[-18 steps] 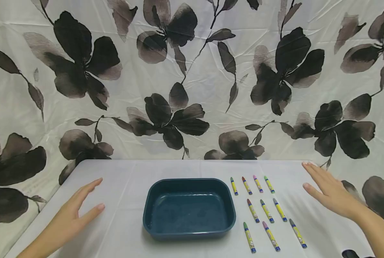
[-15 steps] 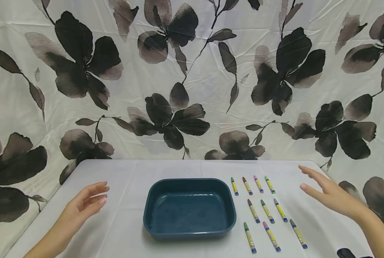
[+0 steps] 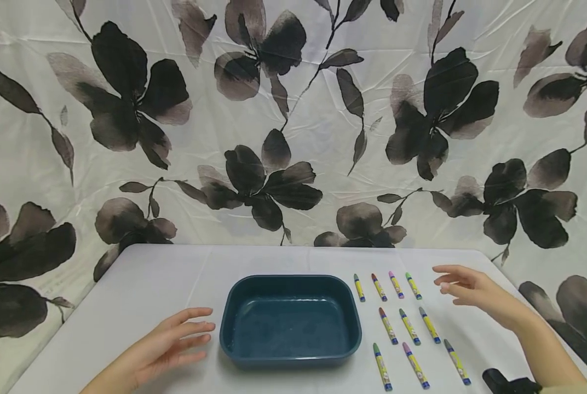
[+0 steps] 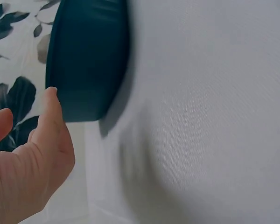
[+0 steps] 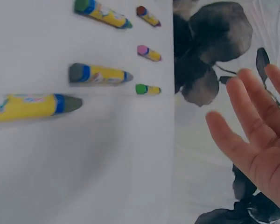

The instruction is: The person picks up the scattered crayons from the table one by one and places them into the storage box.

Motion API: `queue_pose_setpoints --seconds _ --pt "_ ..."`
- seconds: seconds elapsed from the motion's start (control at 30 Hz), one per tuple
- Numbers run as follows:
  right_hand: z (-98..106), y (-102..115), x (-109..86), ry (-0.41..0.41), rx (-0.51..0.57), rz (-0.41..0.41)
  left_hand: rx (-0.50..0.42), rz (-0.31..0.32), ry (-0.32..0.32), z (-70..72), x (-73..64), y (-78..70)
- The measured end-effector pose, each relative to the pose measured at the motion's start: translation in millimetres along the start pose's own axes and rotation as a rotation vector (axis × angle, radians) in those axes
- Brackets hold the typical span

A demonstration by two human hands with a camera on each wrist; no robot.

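A dark teal rectangular tub (image 3: 291,353) sits in the middle of the white table. To its left, my left hand (image 3: 162,347) hovers with fingers spread loosely toward the tub's side, holding nothing. On the tub's right lie several crayons in yellow wrappers, set out in rough rows; among them are a light green crayon (image 3: 414,286), a grey crayon (image 3: 429,325), a purple crayon (image 3: 415,365) and a dark grey crayon (image 3: 456,362). My right hand (image 3: 478,290) is in the air right of the light green crayon, its fingers loosely bent around nothing.
Behind the table (image 3: 185,273) hangs a white cloth (image 3: 343,180) with dark flower prints. A black object (image 3: 507,382), partly cut off, shows by the right forearm at the lower edge.
My left hand has moved right, closer to the tub. My right hand has come left toward the crayons and slightly down. The tub and crayons have stayed put.
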State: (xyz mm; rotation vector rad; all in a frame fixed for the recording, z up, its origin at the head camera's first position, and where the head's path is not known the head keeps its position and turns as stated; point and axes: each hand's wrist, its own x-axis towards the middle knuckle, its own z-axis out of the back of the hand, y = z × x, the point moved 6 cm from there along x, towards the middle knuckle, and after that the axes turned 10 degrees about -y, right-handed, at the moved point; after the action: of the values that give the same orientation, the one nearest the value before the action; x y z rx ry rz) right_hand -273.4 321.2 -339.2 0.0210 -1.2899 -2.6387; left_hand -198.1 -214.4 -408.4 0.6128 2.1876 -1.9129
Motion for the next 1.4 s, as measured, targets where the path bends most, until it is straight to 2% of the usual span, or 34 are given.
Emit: queue_pose_setpoints --seconds 0.2,0.43,0.63,0.73,0.87,1.2,1.4 --pt "-3 -7 24.9 0.073 0.130 -0.084 -0.009 -0.007 -0.056 -13.7 15.2 -2.6" --pt "-20 -26 39.6 0.102 0.175 -0.176 -0.040 -0.042 -0.136 -12.9 22.0 -0.7" --pt "-34 -42 48.9 0.085 0.218 -0.268 -0.015 -0.051 -0.082 -14.5 26.6 3.1" --pt "-38 -46 52.0 0.089 0.246 -0.284 -0.012 -0.052 -0.056 -16.3 27.3 5.0" --pt "-37 -50 53.9 0.057 0.232 -0.307 -0.004 -0.050 -0.059 -17.4 27.8 3.7" --pt "-33 -66 58.2 -0.056 0.180 -0.443 0.011 -0.049 -0.046 -20.0 32.3 0.7" --pt "-37 -68 60.7 -0.090 0.162 -0.466 0.030 -0.057 -0.036 -21.4 33.9 -0.7"
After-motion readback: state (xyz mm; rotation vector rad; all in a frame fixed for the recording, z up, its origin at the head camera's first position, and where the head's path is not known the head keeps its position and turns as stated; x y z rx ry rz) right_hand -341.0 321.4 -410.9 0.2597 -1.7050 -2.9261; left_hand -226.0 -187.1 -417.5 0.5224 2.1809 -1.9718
